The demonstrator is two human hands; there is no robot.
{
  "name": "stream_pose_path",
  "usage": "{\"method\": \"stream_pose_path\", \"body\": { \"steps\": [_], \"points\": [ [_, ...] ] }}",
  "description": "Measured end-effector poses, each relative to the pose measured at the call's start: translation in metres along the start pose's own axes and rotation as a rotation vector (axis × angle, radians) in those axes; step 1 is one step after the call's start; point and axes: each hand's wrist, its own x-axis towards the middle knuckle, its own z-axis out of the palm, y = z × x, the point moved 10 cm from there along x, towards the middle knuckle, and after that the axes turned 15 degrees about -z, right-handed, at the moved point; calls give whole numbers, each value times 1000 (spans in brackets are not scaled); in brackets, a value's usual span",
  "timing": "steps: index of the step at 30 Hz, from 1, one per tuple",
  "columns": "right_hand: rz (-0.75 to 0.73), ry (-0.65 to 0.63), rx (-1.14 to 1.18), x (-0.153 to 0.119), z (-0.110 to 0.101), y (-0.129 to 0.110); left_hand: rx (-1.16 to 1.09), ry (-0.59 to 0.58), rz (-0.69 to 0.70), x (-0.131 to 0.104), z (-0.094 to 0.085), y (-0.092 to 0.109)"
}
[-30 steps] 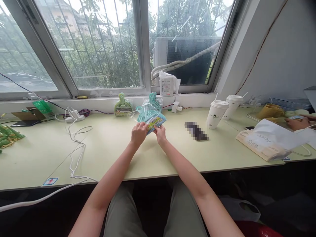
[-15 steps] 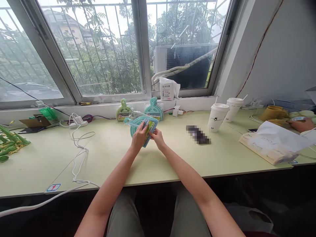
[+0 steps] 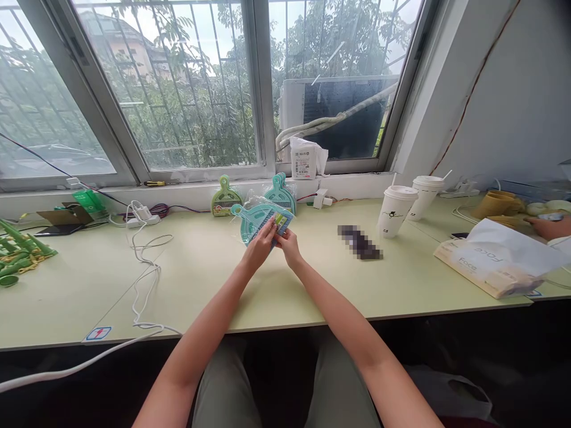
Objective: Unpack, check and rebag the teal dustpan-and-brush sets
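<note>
Both of my hands hold a teal mini dustpan-and-brush set point(image 3: 257, 220) in a clear plastic bag above the pale green table point(image 3: 312, 285). My left hand point(image 3: 260, 246) grips its lower edge. My right hand point(image 3: 288, 245) pinches the bag beside the yellow-green label. The set's handle points up and to the left. Behind it, further teal sets point(image 3: 281, 193) lean at the windowsill, and a green set point(image 3: 225, 199) stands to their left.
Two white lidded cups point(image 3: 404, 202) stand at the right. A paper bag point(image 3: 491, 261) lies near another person's hand point(image 3: 546, 226). A white cable point(image 3: 143, 267) runs across the left side. Green plastic items point(image 3: 18, 255) lie at the far left. A tissue pack point(image 3: 306, 157) sits on the sill.
The held set has been turned and lifted a little, its handle now pointing up-left. My hands have shifted slightly right along it.
</note>
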Motion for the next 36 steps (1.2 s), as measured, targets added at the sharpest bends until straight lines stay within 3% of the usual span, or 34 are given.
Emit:
{"method": "stream_pose_path", "body": {
  "steps": [2,4,7,8,9,10,11,13,16,19,22,25,31,36],
  "points": [
    [-14,15,12,0,-2,-3,-47,-18,4,-2,1,6],
    [-28,37,21,1,-5,-7,-92,85,-8,-4,-9,9],
    [-41,82,45,3,-11,-10,-179,532,-200,-13,-53,-14],
    [-43,94,53,3,-12,-10,-236,654,-297,-17,-64,-29],
    [-43,102,58,4,-13,-10,-322,706,-394,-19,-68,-45],
    [-42,102,61,4,-13,-10,-438,668,-479,-16,-64,-61],
    [-38,96,63,4,-12,-9,-578,559,-553,-9,-52,-74],
    [-32,92,66,3,-12,-8,-868,263,-675,3,-16,-89],
    [-64,137,91,4,-17,-12,-1153,-5,-758,5,25,-84],
    [-112,192,121,7,-26,-17,-1250,-127,-708,4,40,-65],
    [-96,173,125,9,-27,-15,-1261,-112,-668,4,35,-60],
    [-73,141,137,9,-23,-12,-1228,-23,-698,2,24,-71],
    [-103,107,172,12,-19,-19,-1139,-208,-715,0,30,-64],
    [-110,112,171,10,-17,-22,-1126,-119,-692,3,22,-67]
  ]
}}
